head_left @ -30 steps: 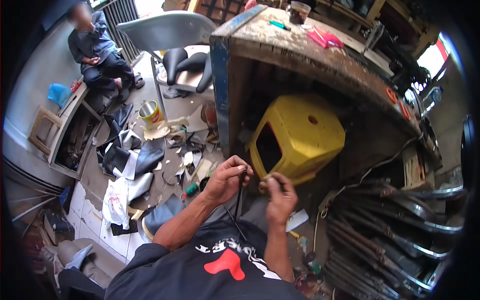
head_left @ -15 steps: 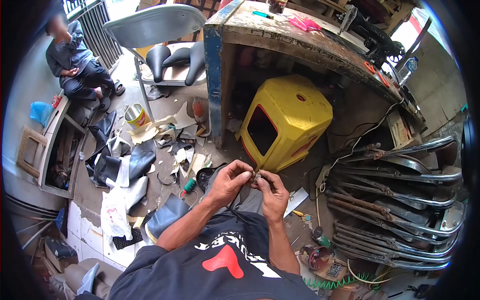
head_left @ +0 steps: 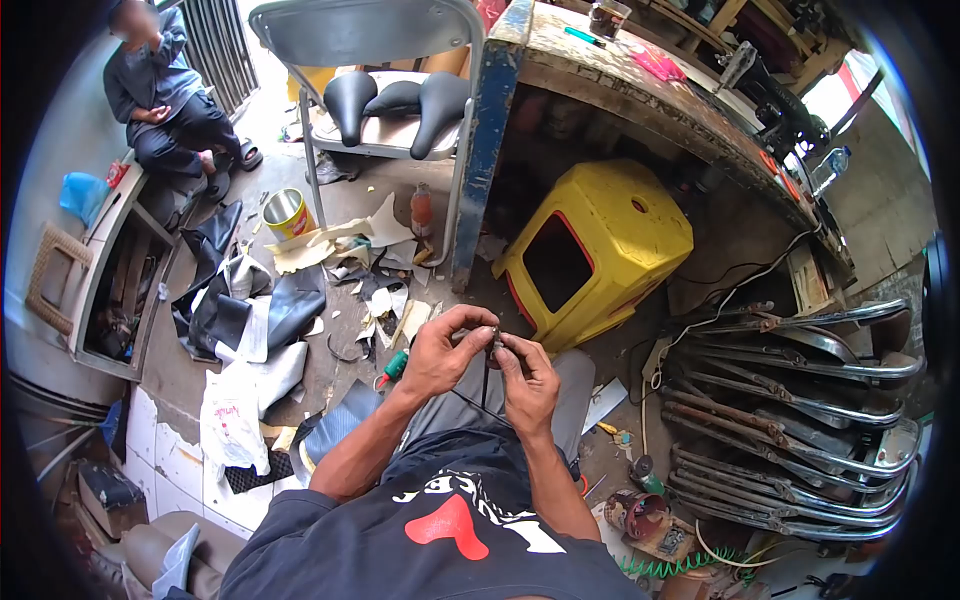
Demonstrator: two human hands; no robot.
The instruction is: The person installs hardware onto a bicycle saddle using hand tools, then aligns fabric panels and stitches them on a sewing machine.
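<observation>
My left hand (head_left: pixel 447 352) is closed in a pinch in front of my lap, thumb against the fingers. Close beside it, my right hand (head_left: pixel 528 382) is pinched too, and the fingertips of both hands nearly meet. Between them is a small dark piece (head_left: pixel 495 338), too small and too covered by the fingers to name. Beneath the hands lie my grey-clad legs (head_left: pixel 570 395). A yellow plastic stool (head_left: pixel 625 225) lies tipped over just beyond my hands. Left of my left hand, a green spool (head_left: pixel 397 366) is on the floor.
Scraps of dark sheet material (head_left: pixel 295 300) and a white plastic bag (head_left: pixel 232 425) litter the left floor. A folding chair (head_left: pixel 365 40) bears black saddles (head_left: pixel 440 110). Stacked metal frames (head_left: pixel 790 420) stand at right. A sewing machine (head_left: pixel 775 100) sits on the worn workbench (head_left: pixel 640 90). A person (head_left: pixel 165 95) sits far left.
The view has shifted, so the stool and bench appear farther right. Both hands stay together in a pinch, slightly lower-left relative to the stool. My legs show more below them.
</observation>
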